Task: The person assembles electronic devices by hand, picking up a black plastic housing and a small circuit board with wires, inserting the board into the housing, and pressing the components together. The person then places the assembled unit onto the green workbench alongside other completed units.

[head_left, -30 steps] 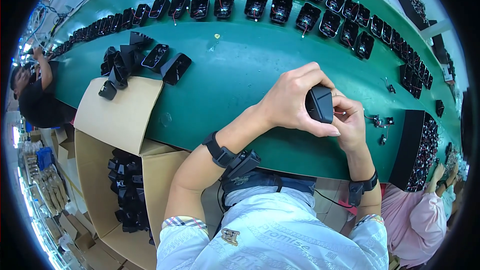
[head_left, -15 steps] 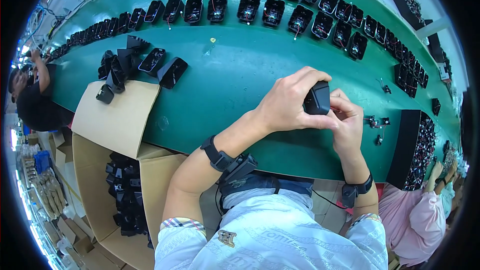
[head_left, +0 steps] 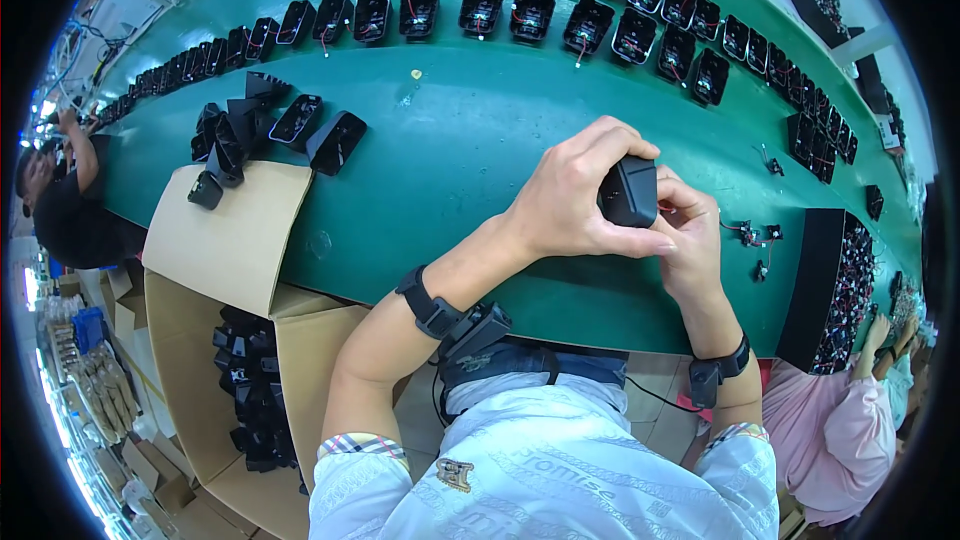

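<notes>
My left hand is wrapped round a black plastic housing, held tilted above the green table. My right hand is closed against the housing's right side, its thumb and fingers bent inward. A bit of red wire shows by the right fingertips; whatever else they pinch is hidden behind the housing. Just right of that hand, a few small black parts with wires lie on the table.
Rows of black housings with wires line the far side. Loose housings lie at left by an open carton holding more. A black bin of small parts stands at right. Other people sit at both table ends.
The view has shifted slightly. Both hands keep the housing in nearly the same pose, with only small movements of the fingers.
</notes>
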The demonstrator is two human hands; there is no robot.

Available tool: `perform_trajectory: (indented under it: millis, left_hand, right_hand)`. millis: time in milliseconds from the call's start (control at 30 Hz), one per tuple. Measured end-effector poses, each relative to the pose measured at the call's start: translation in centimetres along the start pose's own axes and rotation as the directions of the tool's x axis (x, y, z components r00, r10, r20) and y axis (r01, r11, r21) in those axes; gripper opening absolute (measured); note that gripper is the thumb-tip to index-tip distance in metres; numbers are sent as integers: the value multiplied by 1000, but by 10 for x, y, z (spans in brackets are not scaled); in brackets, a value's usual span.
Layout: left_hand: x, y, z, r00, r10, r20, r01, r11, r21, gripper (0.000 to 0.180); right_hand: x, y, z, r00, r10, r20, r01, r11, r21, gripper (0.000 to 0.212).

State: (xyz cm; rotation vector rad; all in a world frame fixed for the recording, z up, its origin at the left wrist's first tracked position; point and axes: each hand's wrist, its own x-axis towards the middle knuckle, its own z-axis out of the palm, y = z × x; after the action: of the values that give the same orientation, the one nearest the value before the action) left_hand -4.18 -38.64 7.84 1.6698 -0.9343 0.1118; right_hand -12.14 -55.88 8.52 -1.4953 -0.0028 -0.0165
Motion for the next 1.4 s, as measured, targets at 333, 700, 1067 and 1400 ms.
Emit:
perform_trajectory:
  millis: [333,700,1067,1400]
  left_hand:
    - [-1,9,-6,988,-126,94,141,973,-185,88]
    - [1,14,-7,981,-137,139,172,945,-277,88]
    - [-3,9,-1,997,-62,40,70,972,-225,95]
    - [-3,9,0,999,-48,21,50,993,-107,101]
  right_hand:
    - [4,-8,-15,996,-84,-34,87,990,111,9]
    - [4,-6,-22,992,-123,40,121,990,67,9]
    - [-2,-1,-10,984,174,-37,-152,930,334,10]
    - [-1,-5,-16,981,194,-3,-182,925,335,10]
